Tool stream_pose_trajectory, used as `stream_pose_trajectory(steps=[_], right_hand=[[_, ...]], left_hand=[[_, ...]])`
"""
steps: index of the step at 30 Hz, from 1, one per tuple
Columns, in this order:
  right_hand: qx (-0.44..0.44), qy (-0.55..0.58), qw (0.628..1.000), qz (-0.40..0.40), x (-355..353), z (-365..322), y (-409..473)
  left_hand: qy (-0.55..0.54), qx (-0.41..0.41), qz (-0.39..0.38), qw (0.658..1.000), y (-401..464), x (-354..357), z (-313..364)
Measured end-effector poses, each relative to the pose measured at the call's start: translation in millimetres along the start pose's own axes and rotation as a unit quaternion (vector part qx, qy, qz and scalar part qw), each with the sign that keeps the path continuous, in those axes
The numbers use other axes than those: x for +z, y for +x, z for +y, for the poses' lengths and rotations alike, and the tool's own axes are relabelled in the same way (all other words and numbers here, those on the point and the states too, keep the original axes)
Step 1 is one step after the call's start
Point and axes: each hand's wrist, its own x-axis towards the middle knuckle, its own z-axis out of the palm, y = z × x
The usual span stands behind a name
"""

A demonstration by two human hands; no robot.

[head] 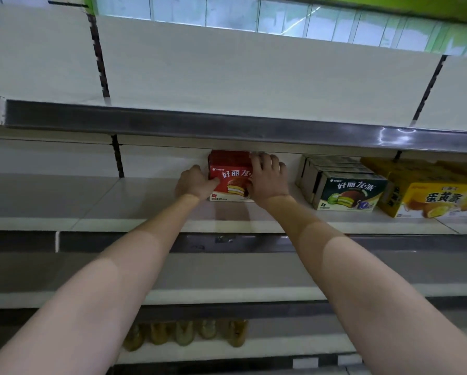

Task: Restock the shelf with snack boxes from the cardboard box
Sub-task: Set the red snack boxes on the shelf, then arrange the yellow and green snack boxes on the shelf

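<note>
A red snack box (231,177) with a pie picture stands on the white middle shelf (145,201), near the shelf's back wall. My left hand (196,182) grips its left side, thumb on the front face. My right hand (267,175) grips the box's right side, with the fingers curled over its top right corner. Both arms reach forward from below. The cardboard box is not in view.
Right of the red box stands a row of dark green snack boxes (348,189), then yellow boxes (430,196). The shelf's left part is bare. A grey-edged upper shelf (227,125) hangs just above. Jars (186,332) stand on a low shelf.
</note>
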Motion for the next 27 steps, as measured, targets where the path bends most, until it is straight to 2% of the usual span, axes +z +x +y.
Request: stream_pose_trajectory(steps=[3,7,16,20,24,27], right_hand=[[0.034,-0.001,0.999,0.012,-7.0,1.8,-10.6],[0.057,0.015,0.998,-0.035,-12.4,12.3,-30.3],[0.052,0.025,0.996,-0.063,-40.1,62.0,-102.7],[0.071,0.051,0.995,-0.048,-61.1,107.7,-147.2],[0.099,0.034,0.994,-0.036,-95.6,165.1,-216.8],[0.173,0.044,0.983,-0.049,-117.2,219.7,-284.8]], left_hand=[[0.043,-0.015,-0.003,0.999,-9.3,-5.8,1.9],[0.071,0.034,-0.041,0.996,-27.7,-4.1,18.3],[0.001,0.134,-0.084,0.987,-88.0,28.4,78.2],[-0.04,0.176,-0.098,0.979,-128.1,53.2,126.6],[-0.045,0.217,-0.167,0.961,-190.1,88.3,187.9],[-0.045,0.254,-0.22,0.941,-256.0,125.0,234.7]])
